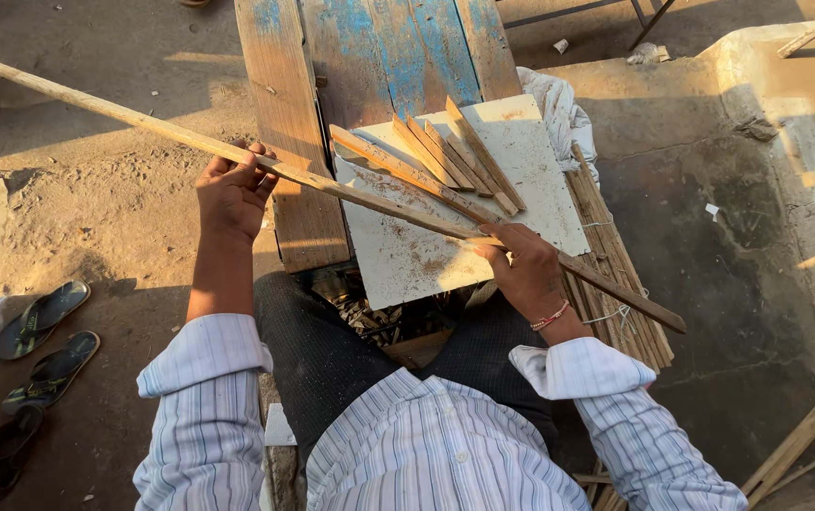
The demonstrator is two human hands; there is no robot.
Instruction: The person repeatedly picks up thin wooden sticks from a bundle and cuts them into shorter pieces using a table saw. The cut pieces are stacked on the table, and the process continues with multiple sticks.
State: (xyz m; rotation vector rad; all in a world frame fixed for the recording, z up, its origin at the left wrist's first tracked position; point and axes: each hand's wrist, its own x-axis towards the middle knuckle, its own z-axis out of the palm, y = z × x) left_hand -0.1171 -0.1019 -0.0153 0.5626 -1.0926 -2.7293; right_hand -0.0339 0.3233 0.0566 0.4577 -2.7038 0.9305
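The person wears a long-sleeved shirt of pale white cloth with thin blue-grey vertical stripes, buttoned down the front with small light buttons, and both sleeves are rolled back into thick cuffs just below the elbows. Dark, finely textured trousers cover the legs. On the wrist of the right hand sits a thin bracelet of red and pale beads or threads, while the left hand and its wrist are bare of any ornament.
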